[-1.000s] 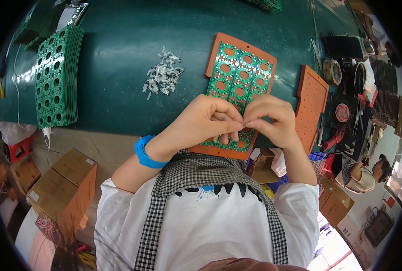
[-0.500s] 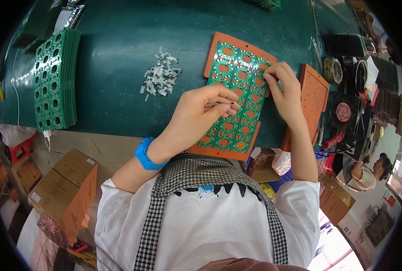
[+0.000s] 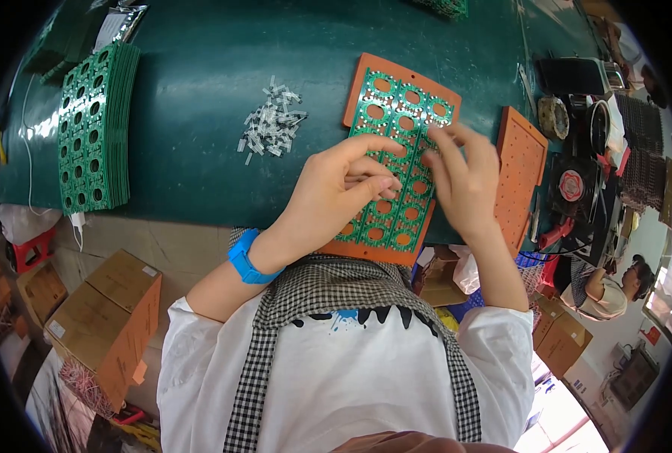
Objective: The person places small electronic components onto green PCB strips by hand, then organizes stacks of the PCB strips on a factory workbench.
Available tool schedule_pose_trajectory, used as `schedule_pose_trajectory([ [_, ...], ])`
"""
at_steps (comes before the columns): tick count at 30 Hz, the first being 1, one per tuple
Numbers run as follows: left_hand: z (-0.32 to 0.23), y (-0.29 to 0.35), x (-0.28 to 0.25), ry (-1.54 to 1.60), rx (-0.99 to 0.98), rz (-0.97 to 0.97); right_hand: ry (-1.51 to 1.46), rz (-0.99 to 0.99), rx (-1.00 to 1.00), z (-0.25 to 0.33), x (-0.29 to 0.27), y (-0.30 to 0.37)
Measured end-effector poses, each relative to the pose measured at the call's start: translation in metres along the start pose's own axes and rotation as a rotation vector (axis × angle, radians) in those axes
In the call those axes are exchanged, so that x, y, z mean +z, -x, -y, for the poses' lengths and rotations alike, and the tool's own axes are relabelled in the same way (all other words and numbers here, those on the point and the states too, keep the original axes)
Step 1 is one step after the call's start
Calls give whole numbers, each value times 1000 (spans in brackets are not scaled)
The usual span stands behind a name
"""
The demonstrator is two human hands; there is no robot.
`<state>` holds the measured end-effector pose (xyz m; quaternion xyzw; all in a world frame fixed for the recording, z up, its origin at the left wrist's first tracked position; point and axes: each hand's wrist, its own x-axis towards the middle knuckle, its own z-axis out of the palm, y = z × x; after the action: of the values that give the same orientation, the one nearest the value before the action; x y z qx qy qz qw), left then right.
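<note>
A green circuit-board panel [image 3: 406, 123] with rows of oval holes lies on an orange fixture plate [image 3: 443, 94] in front of me. My left hand [image 3: 343, 181] hovers over the panel's left side. Its index finger reaches forward, while the thumb presses against the other curled fingers; whatever they hold is hidden. Over the panel's right edge is my right hand [image 3: 465, 177], slightly blurred. Its thumb and index finger stand apart, and nothing shows between them. Left of the panel lies a pile of small clear-and-white strip-like pieces [image 3: 273, 124].
A tall stack of similar green panels [image 3: 94, 132] stands at the table's left. Another orange plate [image 3: 518, 177] with small holes lies right of my right hand. Beyond it are a round fan [image 3: 571, 185] and a red-handled tool [image 3: 556, 232]. Cardboard boxes [image 3: 98, 302] stand below left.
My right hand has moved left and slightly down from the panel's right edge, and its pinched fingers have parted. My left hand stays nearly in place, its index finger a little straighter.
</note>
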<state>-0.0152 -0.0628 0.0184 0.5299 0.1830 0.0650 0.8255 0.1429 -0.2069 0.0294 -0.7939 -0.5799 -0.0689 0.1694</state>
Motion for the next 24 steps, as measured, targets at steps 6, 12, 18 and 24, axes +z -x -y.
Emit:
schedule_pose_trajectory([
  [6, -4, 3, -3, 161, -170, 235, -831, 161, -7, 18, -7, 9],
  [12, -18, 0, -22, -946, 348, -400, -547, 151, 254, -13, -8, 4],
  [18, -8, -10, -56, -1353, 318, -543, -439, 128, 178, -25, 3, 2],
  [24, -5, -13, -57, -1376, 362, -535, -433, 111, 185, -27, 9, 3],
])
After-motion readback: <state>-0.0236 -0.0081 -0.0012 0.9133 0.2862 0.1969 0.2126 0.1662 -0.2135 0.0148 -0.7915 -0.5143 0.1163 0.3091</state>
